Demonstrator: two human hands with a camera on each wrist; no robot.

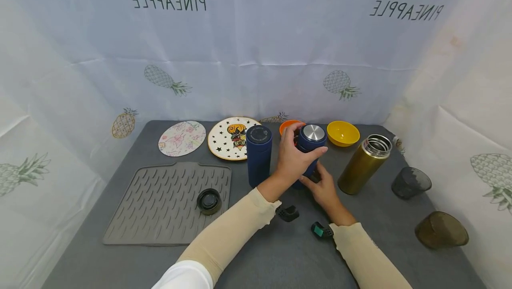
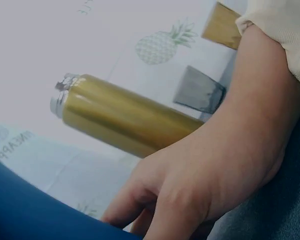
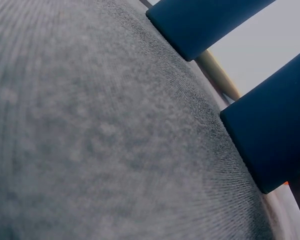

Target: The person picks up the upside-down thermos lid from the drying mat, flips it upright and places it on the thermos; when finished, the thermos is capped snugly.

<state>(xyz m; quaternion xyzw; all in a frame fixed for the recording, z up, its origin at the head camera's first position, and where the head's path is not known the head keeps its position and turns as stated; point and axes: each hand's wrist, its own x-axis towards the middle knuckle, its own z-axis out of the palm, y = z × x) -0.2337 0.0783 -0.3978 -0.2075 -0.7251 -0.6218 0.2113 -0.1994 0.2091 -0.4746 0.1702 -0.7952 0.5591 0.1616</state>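
Note:
A navy vacuum flask (image 1: 311, 170) with a silver-topped lid (image 1: 314, 133) is between both hands. My left hand (image 1: 294, 158) grips it from the left near the lid, thumb across the front and fingers behind. Lower down, my right hand (image 1: 325, 191) holds the body; the left wrist view shows this right hand (image 2: 210, 165) with its fingers curled at the blue side. A second navy flask (image 1: 259, 160) stands upright to the left. Right of the hands stands a gold flask (image 1: 360, 166), its steel mouth uncovered. Neither hand is visible in the right wrist view.
A grey drying mat (image 1: 156, 204) at left bears a dark round lid (image 1: 209, 201). Behind are two plates, one floral (image 1: 182, 138), one starred (image 1: 218, 142), an orange bowl (image 1: 289, 124) and a yellow bowl (image 1: 343, 134). Grey (image 1: 411, 183) and brown (image 1: 441, 230) cups stand at right.

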